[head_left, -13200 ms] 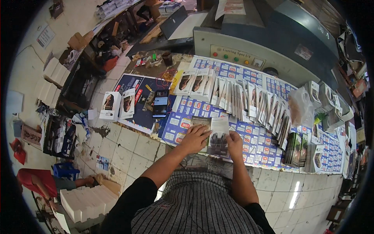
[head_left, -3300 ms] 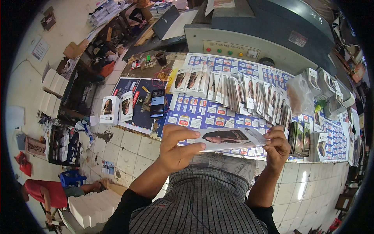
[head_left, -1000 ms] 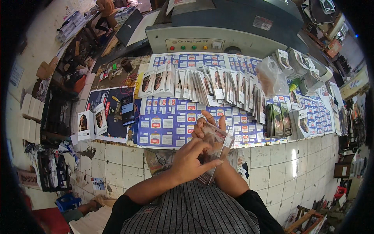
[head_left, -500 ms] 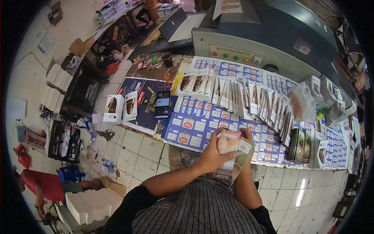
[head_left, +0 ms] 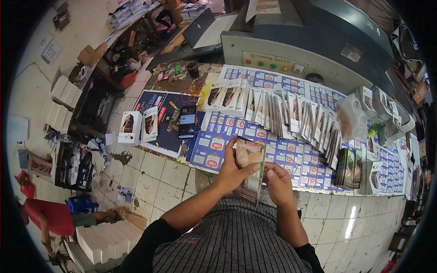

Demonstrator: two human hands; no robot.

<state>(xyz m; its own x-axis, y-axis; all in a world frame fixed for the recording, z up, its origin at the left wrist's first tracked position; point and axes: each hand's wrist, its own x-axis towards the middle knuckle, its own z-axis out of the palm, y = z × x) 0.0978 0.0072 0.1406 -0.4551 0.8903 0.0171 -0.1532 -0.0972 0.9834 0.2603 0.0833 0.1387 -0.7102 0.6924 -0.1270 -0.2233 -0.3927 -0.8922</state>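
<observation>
My left hand (head_left: pixel 232 172) is closed around a flat printed packet (head_left: pixel 250 159) with a brown and green face and a glossy, clear-looking surface. The thumb lies across its front, and the packet stands tilted in front of my striped shirt. At its right edge, my right hand (head_left: pixel 279 184) has its thumb and forefinger pinched together. Whatever sits between those fingertips is too small to make out. Beyond my hands, a long fanned row of similar packets (head_left: pixel 291 113) lies on blue printed sheets (head_left: pixel 232 143) covering the table.
A phone (head_left: pixel 187 123) and two small packet stacks (head_left: pixel 130 127) lie to the left. Green-faced packets (head_left: pixel 348 168) and a clear plastic bag (head_left: pixel 350 118) are at the right. Behind the table stands a grey machine (head_left: pixel 273 59). A person in red (head_left: pixel 48 216) is at lower left.
The packet has moved left and turned more edge-on, with my left hand still around it. My right hand has come down from its upper side to a pinch at the right edge.
</observation>
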